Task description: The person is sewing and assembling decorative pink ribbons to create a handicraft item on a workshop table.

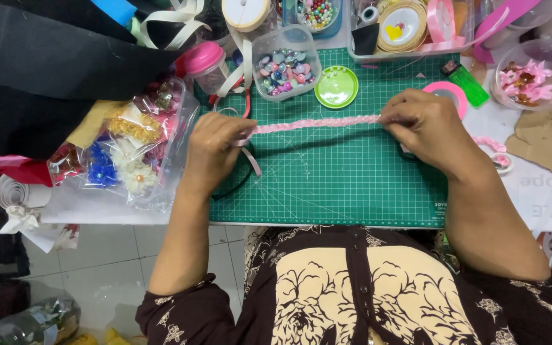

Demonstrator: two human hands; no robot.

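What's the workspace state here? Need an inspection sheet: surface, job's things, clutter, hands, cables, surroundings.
Surface: green cutting mat on a white table.
Job's things: pink braided ribbon held stretched between both hands; a black band lies under it.
Clutter: clear box of beads, green lid, green lighter, pink tape roll, bag of fabric flowers, ribbon spools.
Hands: left hand and right hand each pinch a ribbon end.
Cables: nothing seen.
Surroundings: tiled floor, black fabric.
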